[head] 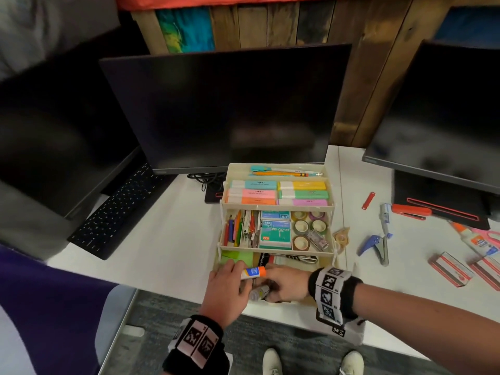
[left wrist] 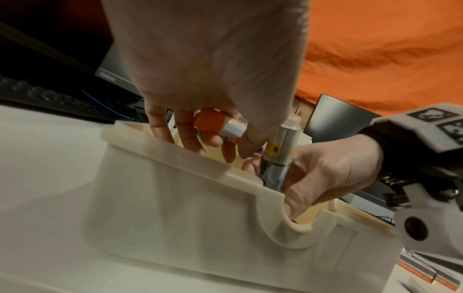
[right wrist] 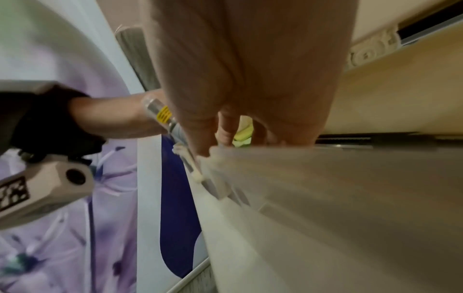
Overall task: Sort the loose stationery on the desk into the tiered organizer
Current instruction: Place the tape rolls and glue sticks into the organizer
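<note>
The cream tiered organizer [head: 276,205] stands in front of the middle monitor, with highlighters, pencils, staple boxes and tape rolls in its upper tiers. Both hands are over its lowest front tray [left wrist: 200,208]. My left hand [head: 238,277] [left wrist: 213,142] pinches a white glue stick [head: 253,272] [left wrist: 218,126] with an orange cap, held just above the tray. My right hand [head: 273,285] [left wrist: 313,174] [right wrist: 225,134] grips a silver tube [head: 259,292] [left wrist: 283,150] [right wrist: 162,113] with a yellow label, which stands tilted in the tray. The tray's floor is mostly hidden by the hands.
Loose items lie on the white desk to the right: a tape roll [head: 341,238], a red clip [head: 368,200], a red stapler [head: 411,211], a blue punch [head: 374,244], a glue bottle [head: 473,239] and staple boxes [head: 451,269]. A keyboard [head: 113,212] lies at the left.
</note>
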`<state>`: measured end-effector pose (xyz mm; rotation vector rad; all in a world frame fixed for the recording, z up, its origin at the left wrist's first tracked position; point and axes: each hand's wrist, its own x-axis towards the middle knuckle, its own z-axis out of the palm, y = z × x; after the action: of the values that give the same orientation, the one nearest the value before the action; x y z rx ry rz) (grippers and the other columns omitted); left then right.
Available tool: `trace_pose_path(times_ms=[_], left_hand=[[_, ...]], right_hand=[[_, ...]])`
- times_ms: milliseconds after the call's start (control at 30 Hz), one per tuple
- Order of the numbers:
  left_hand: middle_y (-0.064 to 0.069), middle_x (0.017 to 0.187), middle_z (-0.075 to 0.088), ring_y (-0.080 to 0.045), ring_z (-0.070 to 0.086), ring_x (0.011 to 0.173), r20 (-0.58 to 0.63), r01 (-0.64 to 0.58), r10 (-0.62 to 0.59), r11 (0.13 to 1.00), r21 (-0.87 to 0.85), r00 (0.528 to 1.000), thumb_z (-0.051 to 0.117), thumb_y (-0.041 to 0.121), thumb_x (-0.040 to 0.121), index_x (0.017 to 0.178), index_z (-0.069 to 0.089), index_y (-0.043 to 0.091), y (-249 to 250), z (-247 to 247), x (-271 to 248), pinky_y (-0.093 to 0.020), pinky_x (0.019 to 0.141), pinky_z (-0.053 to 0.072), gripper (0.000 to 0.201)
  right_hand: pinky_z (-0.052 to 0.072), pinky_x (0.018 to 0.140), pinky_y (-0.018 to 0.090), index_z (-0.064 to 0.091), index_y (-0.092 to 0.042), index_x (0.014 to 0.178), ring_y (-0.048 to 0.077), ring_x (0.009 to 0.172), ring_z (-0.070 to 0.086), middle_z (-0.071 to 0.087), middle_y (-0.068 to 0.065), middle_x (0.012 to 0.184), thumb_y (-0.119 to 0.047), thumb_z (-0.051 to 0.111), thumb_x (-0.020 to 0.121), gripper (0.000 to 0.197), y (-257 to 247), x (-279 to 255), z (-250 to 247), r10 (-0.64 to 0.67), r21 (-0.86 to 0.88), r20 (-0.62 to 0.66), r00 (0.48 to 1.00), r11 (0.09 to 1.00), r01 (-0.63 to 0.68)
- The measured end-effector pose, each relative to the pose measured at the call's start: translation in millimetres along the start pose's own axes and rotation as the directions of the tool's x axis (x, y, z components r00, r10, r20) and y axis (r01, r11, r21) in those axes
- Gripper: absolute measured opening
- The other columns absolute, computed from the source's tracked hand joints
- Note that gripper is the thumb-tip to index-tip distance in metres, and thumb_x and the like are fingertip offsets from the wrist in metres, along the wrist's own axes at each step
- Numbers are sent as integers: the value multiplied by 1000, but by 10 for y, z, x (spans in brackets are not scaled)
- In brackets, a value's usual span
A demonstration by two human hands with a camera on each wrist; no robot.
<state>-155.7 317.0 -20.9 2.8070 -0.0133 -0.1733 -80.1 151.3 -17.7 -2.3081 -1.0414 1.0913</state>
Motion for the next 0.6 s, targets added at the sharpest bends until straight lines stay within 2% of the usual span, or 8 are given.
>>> trace_pose_path(times_ms=[100, 167, 233, 300, 400, 467, 500, 600], left_hand=[[10, 113, 49, -9, 52, 98, -33, 7, -9, 998, -57, 999, 40, 40, 94, 119, 46, 25, -30, -24, -6, -23, 86, 33, 30], [9, 115, 49, -10, 53, 99, -63, 25, -31, 994, -105, 998, 35, 42, 93, 120, 47, 23, -57, -43, -8, -25, 87, 35, 35], [5, 114, 53, -14, 57, 96, -101, 53, -67, 989, -139, 993, 44, 34, 94, 120, 52, 19, -82, -74, -2, -29, 87, 39, 30], [1, 101, 59, -18, 60, 81, -156, 63, -83, 990, -126, 984, 57, 24, 90, 111, 58, 14, -104, -98, 7, -33, 78, 45, 24], [2, 82, 58, -16, 56, 59, -231, 71, -88, 994, -78, 969, 69, 17, 78, 99, 63, 13, -129, -111, 16, -29, 63, 42, 22], [3, 78, 57, -14, 54, 55, -262, 62, -77, 996, -63, 962, 73, 16, 74, 96, 63, 14, -128, -120, 22, -28, 59, 40, 24], [3, 77, 57, -14, 54, 54, -275, 46, -61, 997, -59, 960, 74, 16, 73, 95, 63, 14, -120, -121, 28, -28, 58, 40, 24], [2, 77, 59, -13, 55, 53, -275, -7, -4, 999, -41, 961, 76, 16, 70, 90, 61, 15, -93, -105, 39, -28, 56, 41, 25]], right_hand=[[41, 84, 27, 53, -18, 124, 20, 100, 52, 55, 7, 117, -31, 58, 90, 37, 25, -87, -10, 2, 10, -93, 996, 1000, -1], [42, 85, 30, 51, -20, 121, 21, 103, 53, 55, 7, 117, -40, 49, 94, 34, 55, -209, -44, -1, -73, -167, 986, 997, -11], [44, 93, 34, 47, -24, 126, 22, 113, 52, 51, 5, 126, -47, 39, 96, 39, 93, -329, -88, -3, -180, -185, 983, 983, -31], [46, 95, 36, 48, -25, 127, 19, 111, 54, 53, 1, 126, -50, 37, 95, 41, 155, -393, -129, 40, -188, -153, 987, 980, -69], [50, 88, 36, 60, -26, 110, 17, 98, 60, 65, -1, 109, -58, 41, 89, 43, 275, -388, -158, 157, 64, -134, 978, 987, -150], [48, 69, 21, 61, -25, 88, 10, 76, 58, 63, -5, 83, -48, 47, 93, 27, 273, -356, -187, 267, 287, -106, 958, 931, -228], [44, 60, 17, 60, -24, 88, 7, 67, 54, 59, -7, 76, -42, 48, 95, 22, 246, -323, -184, 327, 414, -64, 943, 869, -273], [39, 49, 18, 54, -10, 118, 7, 54, 50, 64, -2, 82, -36, 47, 97, 34, 175, -159, -154, 380, 680, 98, 920, 649, -340]])
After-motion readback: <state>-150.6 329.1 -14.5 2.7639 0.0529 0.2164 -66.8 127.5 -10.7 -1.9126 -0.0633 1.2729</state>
